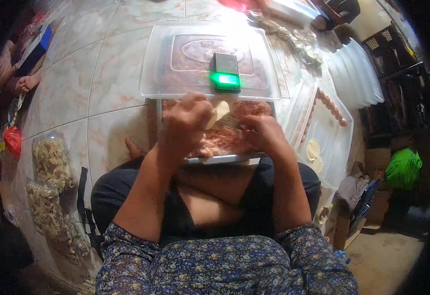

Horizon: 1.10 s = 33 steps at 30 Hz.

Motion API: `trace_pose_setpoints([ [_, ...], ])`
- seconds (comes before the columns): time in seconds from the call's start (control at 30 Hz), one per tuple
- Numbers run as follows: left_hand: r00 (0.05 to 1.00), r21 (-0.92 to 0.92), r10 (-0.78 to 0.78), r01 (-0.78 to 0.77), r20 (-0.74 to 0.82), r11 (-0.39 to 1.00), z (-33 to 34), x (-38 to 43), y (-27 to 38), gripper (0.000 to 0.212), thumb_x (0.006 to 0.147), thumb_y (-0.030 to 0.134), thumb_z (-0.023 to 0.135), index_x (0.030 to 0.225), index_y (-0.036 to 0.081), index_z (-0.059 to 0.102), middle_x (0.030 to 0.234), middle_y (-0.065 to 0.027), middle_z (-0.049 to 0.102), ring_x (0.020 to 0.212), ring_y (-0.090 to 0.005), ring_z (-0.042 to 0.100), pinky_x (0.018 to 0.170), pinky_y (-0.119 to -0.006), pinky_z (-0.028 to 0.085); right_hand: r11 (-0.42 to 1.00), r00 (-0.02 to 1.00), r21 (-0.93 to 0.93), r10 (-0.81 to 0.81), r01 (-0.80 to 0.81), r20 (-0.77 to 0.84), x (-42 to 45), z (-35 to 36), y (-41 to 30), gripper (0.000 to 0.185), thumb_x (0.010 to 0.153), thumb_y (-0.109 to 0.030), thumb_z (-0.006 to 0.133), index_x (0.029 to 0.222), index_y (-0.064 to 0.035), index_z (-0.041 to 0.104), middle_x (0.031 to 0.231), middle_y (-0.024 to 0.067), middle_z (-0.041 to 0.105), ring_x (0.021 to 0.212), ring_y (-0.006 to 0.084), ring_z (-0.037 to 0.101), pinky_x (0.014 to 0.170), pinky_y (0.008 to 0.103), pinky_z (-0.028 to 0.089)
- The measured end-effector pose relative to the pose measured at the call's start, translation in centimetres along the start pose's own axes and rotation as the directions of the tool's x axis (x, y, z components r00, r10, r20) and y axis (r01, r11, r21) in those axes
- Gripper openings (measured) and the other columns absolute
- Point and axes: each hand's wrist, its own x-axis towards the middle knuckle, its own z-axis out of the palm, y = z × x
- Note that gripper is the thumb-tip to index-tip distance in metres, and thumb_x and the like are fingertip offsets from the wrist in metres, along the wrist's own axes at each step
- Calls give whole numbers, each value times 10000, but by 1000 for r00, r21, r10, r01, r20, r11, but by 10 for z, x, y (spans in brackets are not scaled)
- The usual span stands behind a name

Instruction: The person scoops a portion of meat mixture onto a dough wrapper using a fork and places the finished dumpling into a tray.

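My left hand (pixel 191 120) pinches a thin, pale round wrapper (pixel 221 110) above a metal tray (pixel 222 159) in front of my folded legs. Ground raw meat (pixel 224 138) fills the tray. My right hand (pixel 263 131) is at the tray's right side, its fingers bent down against the meat; whether they grip something is hidden. Between the hands shows a pronged, fork-like piece (pixel 231 121), blurred. A translucent plastic lid (pixel 156 62) covers the far part of the meat. On it rests a small digital scale (pixel 226 68) with a lit green display.
Right of the tray, a translucent plastic container (pixel 333 147) holds a row of small meat balls (pixel 331 105) and pale round wrappers (pixel 313 149). Stacked white trays (pixel 355 73) stand beyond. Clear plastic packs (pixel 52 158) lie at left on the tiles. Other people sit far left and far right.
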Motion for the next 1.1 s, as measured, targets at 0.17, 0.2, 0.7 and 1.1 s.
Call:
trace_pose_setpoints([
  [0.17, 848, -509, -528, 434, -49, 744, -17, 1, -5, 140, 927, 122, 533, 812, 49, 564, 746, -50, 568, 634, -136, 547, 579, -274, 458, 990, 1000, 143, -14, 16, -18, -4, -7, -2, 208, 790, -131, 652, 990, -80, 684, 866, 168, 659, 856, 353, 633, 736, 415, 498],
  [0.2, 788, -635, -616, 471, -10, 612, -27, 5, -2, 155, 935, 134, 524, 811, 51, 566, 736, -30, 566, 641, -109, 538, 570, -257, 450, 979, 1000, 201, 10, -5, -25, -7, -13, -9, 193, 805, -143, 645, 985, -85, 684, 865, 167, 659, 867, 347, 635, 738, 421, 496],
  [0.7, 543, -910, -730, 230, 415, -345, -37, 7, -23, 364, 976, 266, 468, 1175, -34, 520, 1124, -187, 615, 1051, -276, 608, 881, -365, 520, 916, 948, -369, -242, 153, -207, 18, 27, -70, 63, 813, -159, 569, 784, -121, 609, 707, 103, 639, 678, 300, 656, 578, 435, 505],
  [1.1, 634, -905, -765, 382, 108, 188, -20, 7, -17, 376, 942, 79, 495, 1297, -27, 426, 1171, -177, 582, 1126, -266, 559, 962, -357, 478, 996, 995, -88, -12, 3, -102, 10, 36, -86, 132, 834, -282, 628, 854, -176, 705, 786, 93, 682, 752, 314, 663, 638, 429, 515],
])
